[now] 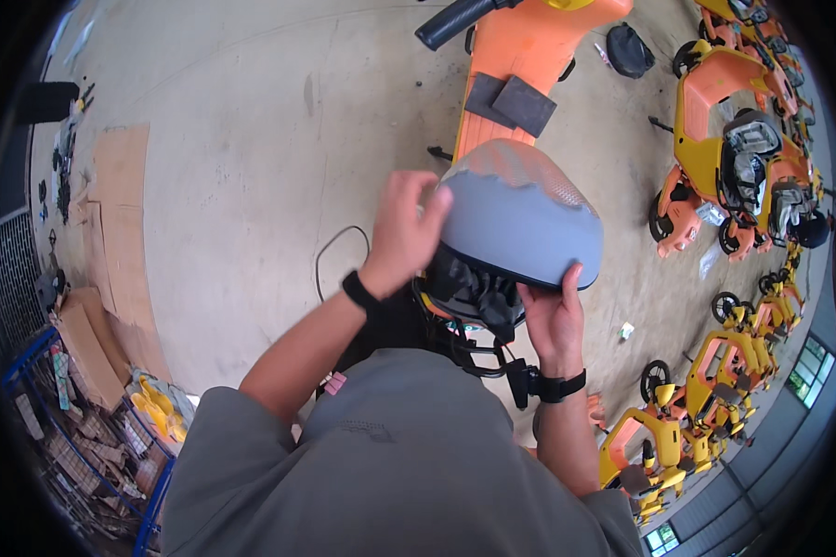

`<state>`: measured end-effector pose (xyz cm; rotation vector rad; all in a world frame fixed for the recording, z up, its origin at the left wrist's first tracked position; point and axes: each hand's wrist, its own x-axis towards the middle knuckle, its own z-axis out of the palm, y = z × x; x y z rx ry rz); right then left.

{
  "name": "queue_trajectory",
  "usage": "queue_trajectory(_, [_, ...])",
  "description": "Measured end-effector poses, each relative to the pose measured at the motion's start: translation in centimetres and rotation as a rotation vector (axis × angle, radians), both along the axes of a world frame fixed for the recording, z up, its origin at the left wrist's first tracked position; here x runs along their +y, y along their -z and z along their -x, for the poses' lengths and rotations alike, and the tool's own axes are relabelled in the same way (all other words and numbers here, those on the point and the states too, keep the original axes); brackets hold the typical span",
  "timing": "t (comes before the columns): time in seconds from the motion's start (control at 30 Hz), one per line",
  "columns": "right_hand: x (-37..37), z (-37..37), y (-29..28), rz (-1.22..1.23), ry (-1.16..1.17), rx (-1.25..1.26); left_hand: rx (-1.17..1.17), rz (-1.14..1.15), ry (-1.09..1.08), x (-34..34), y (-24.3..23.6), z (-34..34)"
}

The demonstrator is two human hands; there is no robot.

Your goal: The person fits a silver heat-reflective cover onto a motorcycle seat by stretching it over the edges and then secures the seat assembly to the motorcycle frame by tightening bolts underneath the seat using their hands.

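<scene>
A grey padded seat (520,218) with a black underside sits over the rear of an orange scooter (520,56). My left hand (404,232) grips the seat's left edge, fingers curled over the top. My right hand (553,311) holds the seat's near edge from below, thumb on the rim. Black mounting parts and cables (474,297) hang under the seat. Both wrists wear black bands.
Several orange and yellow scooters (743,167) stand in rows at the right. Flattened cardboard (121,223) lies on the concrete floor at the left. A blue wire cart (84,455) with scraps stands at the lower left. A black cable (339,246) loops on the floor.
</scene>
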<state>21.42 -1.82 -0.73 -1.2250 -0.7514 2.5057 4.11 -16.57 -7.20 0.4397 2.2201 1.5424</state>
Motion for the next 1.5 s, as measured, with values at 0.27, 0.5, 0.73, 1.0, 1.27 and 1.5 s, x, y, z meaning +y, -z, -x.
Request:
queue_trajectory(0.27, [-0.7,-3.8,0.0,-0.010,-0.094,-0.191,-0.580,0.191,0.010,4.4,3.7,2.8])
queue_trajectory(0.5, [-2.7,-6.0,1.4,0.237,0.064,-0.252,-0.759,0.228,0.326,1.7,8.9,-2.1])
queue_trajectory(0.73, [-2.5,-7.7,2.1,0.231,-0.048,-0.325,-1.110,-0.151,0.083,0.7,7.8,-2.9])
queue_trajectory(1.0, [5.0,-9.7,0.5,-0.096,-0.757,-0.865,-1.417,-0.093,-0.156,-0.4,8.6,-4.1])
queue_trajectory(1.27, [9.0,-3.8,7.7,-0.396,-0.849,-0.688,-1.350,0.065,-0.254,-0.9,10.1,-6.0])
queue_trajectory(1.5, [7.0,-5.7,10.7,-0.552,-0.601,-0.760,-1.316,0.135,-0.347,-1.0,10.1,-7.0])
